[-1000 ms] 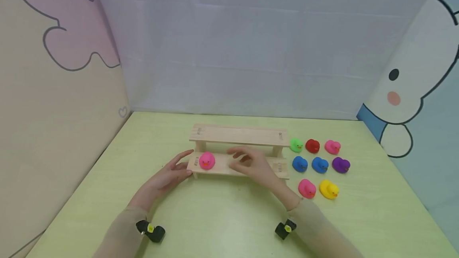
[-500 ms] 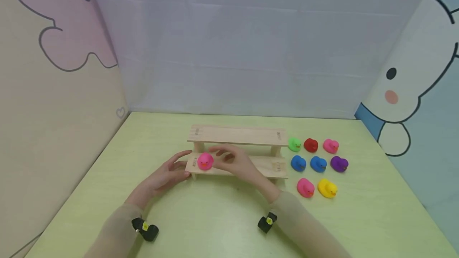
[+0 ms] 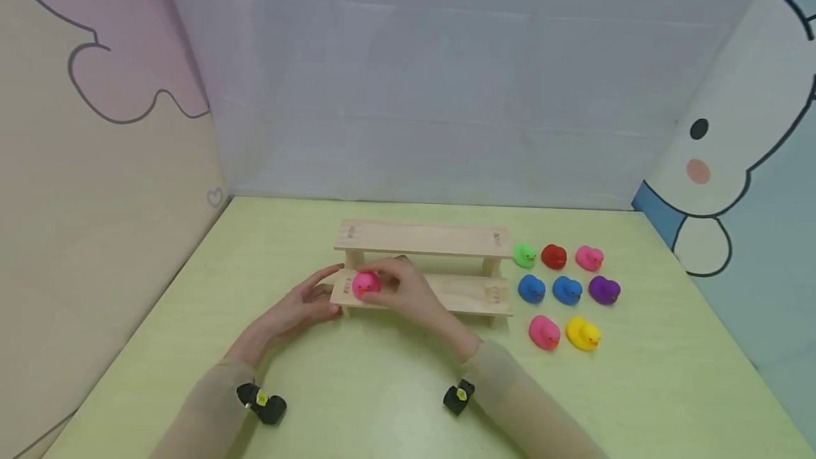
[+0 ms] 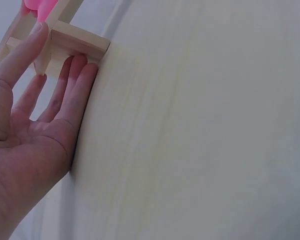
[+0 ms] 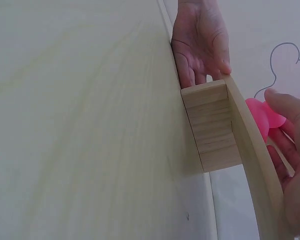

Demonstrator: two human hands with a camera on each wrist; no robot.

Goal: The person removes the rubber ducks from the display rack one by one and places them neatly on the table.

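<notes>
A two-tier wooden shelf (image 3: 468, 294) stands on the table. Near the left end of its lower board is a pink rubber duck (image 3: 364, 283), facing the front. My right hand (image 3: 408, 294) holds this duck, thumb at the front and fingers behind it; the right wrist view shows the pink rubber duck (image 5: 262, 116) between them, close above the board. At the shelf's left end, my left hand (image 3: 299, 314) holds the board's end. In the left wrist view, the left hand's thumb lies on the board's edge, and its other fingertips touch the end and leg (image 4: 80, 40).
Right of the shelf, several rubber ducks sit in rows: a green duck (image 3: 525, 255), a red duck (image 3: 554, 256), pink ones, blue ones, a purple duck (image 3: 604, 290) and a yellow duck (image 3: 583, 333). Cloth walls enclose the table (image 3: 382, 388).
My right hand has moved left along the lower board, reached the pink duck and taken hold of it. The left hand has stayed at the shelf's end.
</notes>
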